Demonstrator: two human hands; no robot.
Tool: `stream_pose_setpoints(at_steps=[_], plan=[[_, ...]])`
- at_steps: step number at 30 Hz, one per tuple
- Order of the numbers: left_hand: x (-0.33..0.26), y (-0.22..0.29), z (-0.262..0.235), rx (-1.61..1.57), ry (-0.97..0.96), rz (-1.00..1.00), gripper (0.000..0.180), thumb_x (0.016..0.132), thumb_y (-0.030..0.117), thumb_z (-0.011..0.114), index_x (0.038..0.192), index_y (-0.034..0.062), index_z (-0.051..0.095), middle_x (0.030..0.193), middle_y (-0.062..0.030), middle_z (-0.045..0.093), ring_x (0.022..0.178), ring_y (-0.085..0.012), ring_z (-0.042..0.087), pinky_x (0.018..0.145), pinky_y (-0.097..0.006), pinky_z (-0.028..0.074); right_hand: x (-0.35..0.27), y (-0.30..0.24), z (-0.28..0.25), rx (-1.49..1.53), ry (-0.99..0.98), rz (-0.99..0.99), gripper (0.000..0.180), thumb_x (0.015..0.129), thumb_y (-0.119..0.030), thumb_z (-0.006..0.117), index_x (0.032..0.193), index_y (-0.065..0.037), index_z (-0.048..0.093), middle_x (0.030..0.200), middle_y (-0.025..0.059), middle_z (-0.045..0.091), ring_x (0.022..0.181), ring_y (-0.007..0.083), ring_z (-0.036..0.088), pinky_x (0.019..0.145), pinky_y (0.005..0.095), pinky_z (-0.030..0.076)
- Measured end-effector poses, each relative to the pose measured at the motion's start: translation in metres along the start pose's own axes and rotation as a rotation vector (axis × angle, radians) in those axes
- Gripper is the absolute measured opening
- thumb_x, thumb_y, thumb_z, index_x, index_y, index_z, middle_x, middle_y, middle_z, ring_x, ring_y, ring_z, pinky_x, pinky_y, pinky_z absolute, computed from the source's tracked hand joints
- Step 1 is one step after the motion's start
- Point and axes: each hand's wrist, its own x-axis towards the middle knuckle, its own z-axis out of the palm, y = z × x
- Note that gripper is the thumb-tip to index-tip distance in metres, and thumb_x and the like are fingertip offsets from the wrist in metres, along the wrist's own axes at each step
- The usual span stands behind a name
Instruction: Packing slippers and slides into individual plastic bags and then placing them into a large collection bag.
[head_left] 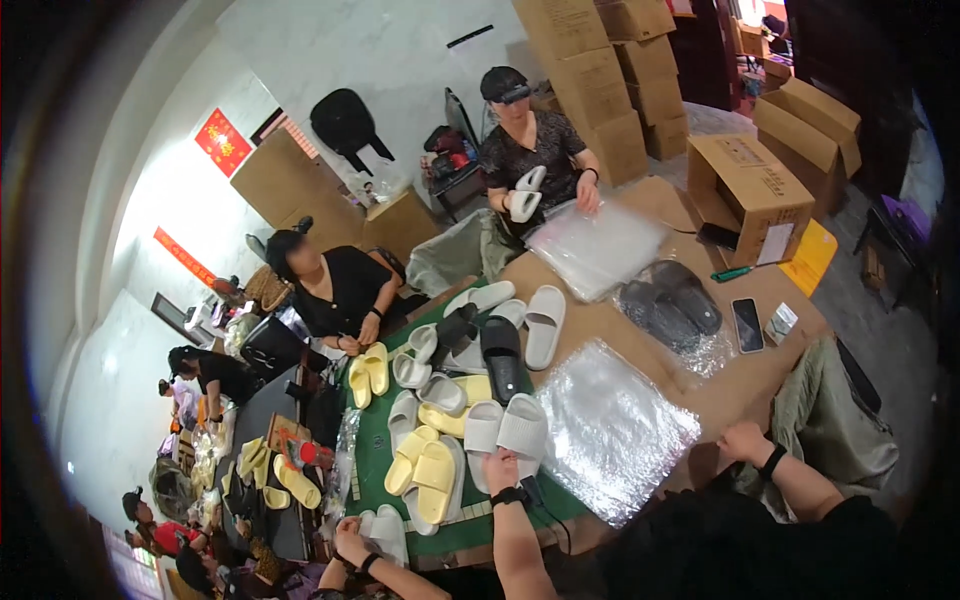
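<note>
Pale wall [380,50], perhaps marbled; stacked cartons [600,80]

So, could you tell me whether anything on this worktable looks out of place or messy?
Mostly the slippers: white, yellow and black ones lie jumbled on the green mat, some overlapping, by the left hand. The right hand rests at the table edge. Nothing looks spilled or damaged.

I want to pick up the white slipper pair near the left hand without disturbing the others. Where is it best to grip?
Probably at the heel ends of the white slipper pair, coming from the near side: the left hand touches there, and yellow slippers crowd its left.
</note>
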Motion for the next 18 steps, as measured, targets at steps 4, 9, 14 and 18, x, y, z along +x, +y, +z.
stream_pose_setpoints(at_steps=[4,9,14,18], plan=[[-0.02,0.013,0.031,-0.2,-0.135,-0.172,0.015,0.073,-0.005,0.05,0.086,-0.0009,0.046,0.081,-0.0126,0.052,0.075,-0.023,0.052,0.068,-0.032,0.044,0.001,-0.01,0.004,0.173,0.066,-0.028,0.022,0.077,-0.026,0.054,0.087,-0.009,0.062,0.078,0.015,0.061,0.076,0.0334,0.059,0.067,0.0434,0.048],[-0.101,0.011,0.132,-0.517,-0.123,-0.332,0.011,0.078,-0.001,0.044,0.087,-0.0055,0.048,0.088,-0.0143,0.055,0.079,-0.0269,0.053,0.077,-0.035,0.047,0.028,-0.023,0.011,0.522,-0.056,-0.121,0.041,0.078,-0.029,0.059,0.112,-0.006,0.053,0.095,0.0174,0.06,0.086,0.0319,0.059,0.074,0.0389,0.047],[-0.133,-0.048,0.161,-0.663,-0.041,-0.431,0.018,0.08,-0.003,0.037,0.095,-0.0111,0.045,0.098,-0.0204,0.053,0.091,-0.0309,0.054,0.091,-0.04,0.044,0.058,-0.081,-0.01,0.855,0.102,-0.361,0.072,0.076,-0.025,0.067,0.134,-0.007,0.028,0.127,0.0182,0.042,0.107,0.0284,0.05,0.089,0.0359,0.042],[-0.165,-0.069,0.197,-0.792,0.051,-0.526,0.026,0.085,-0.003,0.03,0.105,-0.017,0.038,0.113,-0.028,0.047,0.102,-0.0344,0.052,0.096,-0.04,0.042,0.079,-0.082,-0.002,0.988,0.107,-0.199,0.077,0.076,-0.02,0.066,0.137,-0.006,0.02,0.128,0.0224,0.04,0.118,0.0288,0.042,0.097,0.0352,0.035]])
